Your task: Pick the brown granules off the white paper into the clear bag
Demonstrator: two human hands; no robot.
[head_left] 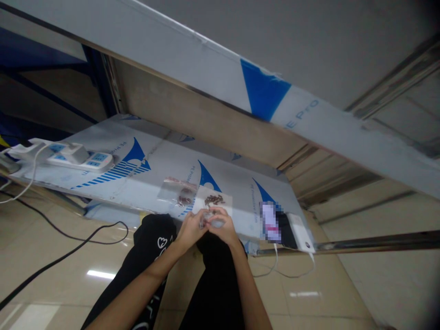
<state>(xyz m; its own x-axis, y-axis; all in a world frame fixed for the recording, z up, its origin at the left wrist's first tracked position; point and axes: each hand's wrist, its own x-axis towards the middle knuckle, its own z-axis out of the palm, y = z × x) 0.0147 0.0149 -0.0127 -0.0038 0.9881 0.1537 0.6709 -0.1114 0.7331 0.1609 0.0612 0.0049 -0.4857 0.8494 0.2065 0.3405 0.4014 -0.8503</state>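
My left hand [191, 229] and my right hand [222, 224] meet at the near edge of a low film-covered shelf [144, 178]. Together they pinch a small clear plastic bag [208, 219] with a few dark pieces in it. Just beyond the hands, a pile of small dark brown parts [214, 200] lies on a white sheet. A second clear bag [178, 191] holding more dark parts lies to the left of that sheet.
A white power strip [82, 158] with cables sits at the shelf's left end. A phone [275, 224] and a white power bank [300, 231] lie at the right end. Another shelf [213, 68] hangs overhead. A black cable [68, 247] crosses the tiled floor.
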